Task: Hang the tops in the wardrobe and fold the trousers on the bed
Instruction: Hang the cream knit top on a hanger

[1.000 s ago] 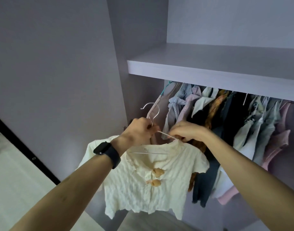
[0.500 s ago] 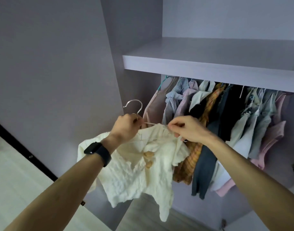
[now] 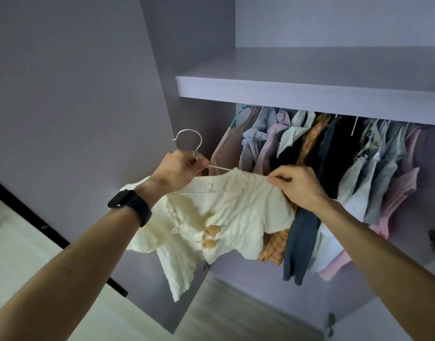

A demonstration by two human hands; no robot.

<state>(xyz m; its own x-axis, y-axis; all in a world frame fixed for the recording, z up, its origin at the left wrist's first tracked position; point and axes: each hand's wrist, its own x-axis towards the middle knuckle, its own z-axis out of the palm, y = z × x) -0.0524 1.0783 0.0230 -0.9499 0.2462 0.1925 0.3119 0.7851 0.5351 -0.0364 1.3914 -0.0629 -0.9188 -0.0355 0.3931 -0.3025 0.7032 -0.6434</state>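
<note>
The cream top (image 3: 223, 217) hangs nearest, in mid-air in front of the open wardrobe, and its left side sags lower than its right. My judgement is that it could slide off the hanger (image 3: 188, 137) on the way up if that shoulder is not seated on the wire first. The left hand (image 3: 177, 169), a dark watch (image 3: 130, 205) on its wrist, has its fingers curled tight round the hanger's neck just under the hook. The right hand (image 3: 297, 185) pinches the top's other shoulder between thumb and forefinger, drawing the cloth out over the hanger's arm. Beyond them the hung clothes (image 3: 334, 168) crowd together beneath the shelf (image 3: 310, 94) (the rail itself is hidden), so the bare hook might snag a neighbour instead of finding the rail.
</note>
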